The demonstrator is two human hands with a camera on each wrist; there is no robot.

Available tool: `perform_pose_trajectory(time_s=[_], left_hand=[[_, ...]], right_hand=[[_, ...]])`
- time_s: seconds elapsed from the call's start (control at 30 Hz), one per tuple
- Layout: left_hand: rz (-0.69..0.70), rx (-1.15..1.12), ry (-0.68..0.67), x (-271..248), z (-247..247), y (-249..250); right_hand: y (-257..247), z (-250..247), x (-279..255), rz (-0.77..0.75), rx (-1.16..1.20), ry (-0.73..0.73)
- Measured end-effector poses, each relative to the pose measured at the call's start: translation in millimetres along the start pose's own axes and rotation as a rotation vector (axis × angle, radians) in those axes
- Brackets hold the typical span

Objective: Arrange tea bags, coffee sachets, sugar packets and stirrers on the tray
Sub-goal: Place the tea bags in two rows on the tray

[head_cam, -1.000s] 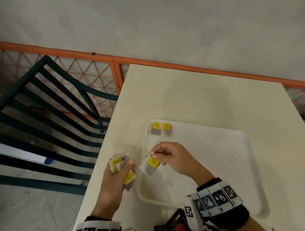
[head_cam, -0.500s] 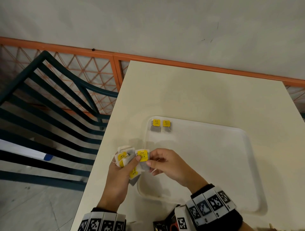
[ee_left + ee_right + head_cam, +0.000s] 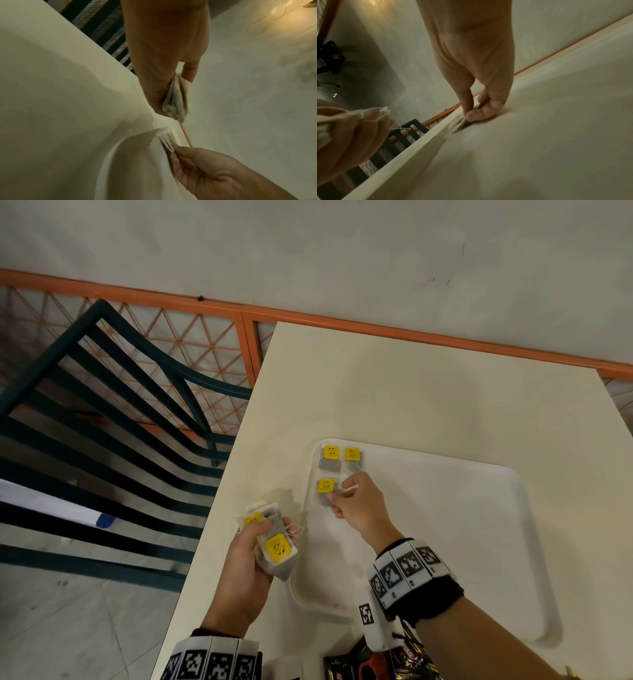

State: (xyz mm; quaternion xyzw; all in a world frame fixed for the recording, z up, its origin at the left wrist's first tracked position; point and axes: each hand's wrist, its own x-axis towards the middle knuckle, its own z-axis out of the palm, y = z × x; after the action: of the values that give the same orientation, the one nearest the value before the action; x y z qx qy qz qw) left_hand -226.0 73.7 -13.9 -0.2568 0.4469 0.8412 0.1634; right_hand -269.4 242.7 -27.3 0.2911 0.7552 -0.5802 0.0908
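White tray (image 3: pixel 479 542), upper-left corner | tea bag (image 3: pixel 324 490) pinched flat by right hand (image 3: pixel 359 508) | tea-bag bundle (image 3: pixel 274 546) gripped by left hand (image 3: pixel 246 570) over counter (image 3: pixel 411 392) edge

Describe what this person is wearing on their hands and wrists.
Both hands are bare, no gloves. The right wrist wears a black cuff ringed by white tiles printed with black square codes, and a white strip with another code hangs from it. The left wrist carries a similar band of coded white tiles.
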Motion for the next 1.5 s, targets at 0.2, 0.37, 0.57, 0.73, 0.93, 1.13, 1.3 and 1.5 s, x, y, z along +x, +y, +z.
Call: perform_pose_trajectory(time_s=[0.2,0.37,0.57,0.73,0.93,1.13,1.3,1.5], left_hand=[[0.001,0.075,-0.003,-0.1,-2.6,0.1],[0.018,0.096,-0.039,-4.6,2.3,2.0],[0.027,0.075,-0.085,-6.1,5.4,0.7],[0.051,0.074,-0.138,-6.1,3.1,-3.0],[0.084,0.074,-0.162,-6.0,2.0,-6.7],[0.117,0.2,-0.069,-3.7,1.2,-5.7],[0.159,0.349,-0.163,-8.2,5.0,-2.6],[0.109,0.408,-0.284,-9.9,13.3,-7.8]], right_hand=[[-3.3,3.5,6.2,-0.04,-0.062,0.042],[0.3,2.6,4.0,-0.073,-0.153,0.051],[-7.2,-1.3,-27.1,-0.179,-0.171,-0.114],[-7.9,-0.3,-58.8,-0.07,-0.091,-0.457],[-5.7,-7.6,-63.5,-0.035,0.101,-0.447],[-8.4,-31.7,-55.9,-0.235,-0.085,-0.374],[-10.3,-42.9,-55.2,-0.231,-0.081,-0.416],[-6.2,-38.6,-56.9,-0.252,0.005,-0.393]])
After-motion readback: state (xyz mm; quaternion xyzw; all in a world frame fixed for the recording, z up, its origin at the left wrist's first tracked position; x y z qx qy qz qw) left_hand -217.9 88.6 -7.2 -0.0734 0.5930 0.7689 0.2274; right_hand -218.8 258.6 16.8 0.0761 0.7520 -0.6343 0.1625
